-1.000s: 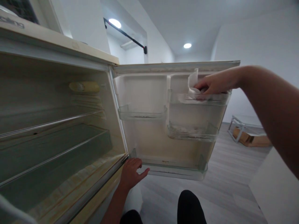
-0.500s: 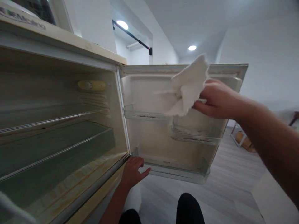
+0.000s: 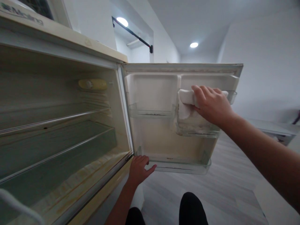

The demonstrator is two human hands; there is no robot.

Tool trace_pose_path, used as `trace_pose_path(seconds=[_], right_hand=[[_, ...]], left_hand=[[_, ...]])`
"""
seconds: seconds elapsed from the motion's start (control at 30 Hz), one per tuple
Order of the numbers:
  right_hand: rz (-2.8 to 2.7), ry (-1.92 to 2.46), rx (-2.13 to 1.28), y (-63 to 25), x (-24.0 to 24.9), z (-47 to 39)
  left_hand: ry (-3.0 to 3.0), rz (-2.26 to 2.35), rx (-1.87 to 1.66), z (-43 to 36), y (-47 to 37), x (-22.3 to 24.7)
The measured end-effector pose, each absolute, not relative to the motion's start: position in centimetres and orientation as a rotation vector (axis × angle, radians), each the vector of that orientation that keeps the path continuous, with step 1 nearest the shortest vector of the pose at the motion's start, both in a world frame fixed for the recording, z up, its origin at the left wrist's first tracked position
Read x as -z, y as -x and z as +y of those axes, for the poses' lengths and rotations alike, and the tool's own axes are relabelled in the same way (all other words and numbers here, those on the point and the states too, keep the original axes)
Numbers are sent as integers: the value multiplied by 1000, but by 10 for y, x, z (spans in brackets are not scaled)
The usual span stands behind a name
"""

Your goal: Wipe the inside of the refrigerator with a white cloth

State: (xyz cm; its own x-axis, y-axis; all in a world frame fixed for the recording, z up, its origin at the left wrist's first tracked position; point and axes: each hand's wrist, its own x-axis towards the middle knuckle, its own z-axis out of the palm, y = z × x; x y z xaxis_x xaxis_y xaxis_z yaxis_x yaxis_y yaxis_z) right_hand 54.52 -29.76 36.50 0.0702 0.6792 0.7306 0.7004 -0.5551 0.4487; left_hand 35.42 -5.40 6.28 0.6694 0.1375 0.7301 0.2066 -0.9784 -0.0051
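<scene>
My right hand is closed on a white cloth, which lies bunched against the upper right compartment of the open fridge door. Part of the cloth hangs down over a clear door bin. Low down at the hinge side, my left hand rests by the fridge's front edge and the bottom door bin. Its thumb is spread away from the fingers, and I see nothing held in it. Stains mark the door's inner liner.
The fridge interior with glass shelves fills the left side; a yellow lamp housing sits on its wall. A white curved tube shows at bottom left. My knees are below, over the grey floor.
My right hand has brought the loosely hanging cloth down against the door's right compartment, where it is now bunched. The left hand stays at the hinge side; the view shifts slightly.
</scene>
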Motion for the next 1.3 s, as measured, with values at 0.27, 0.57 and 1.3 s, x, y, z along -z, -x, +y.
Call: trace_pose_path(seconds=[0.27,0.57,1.3], right_hand=[[-1198,2354,1693,-544,-359,-251],[-1186,2286,1570,-561,-359,-235],[-1089,1966,1520,-662,-326,-309]], left_hand=[[2781,-323,1241,-58,-367,-62],[2774,-354,1201,-63,-378,-62],[2793,-393,1202,-66,-381,-60]])
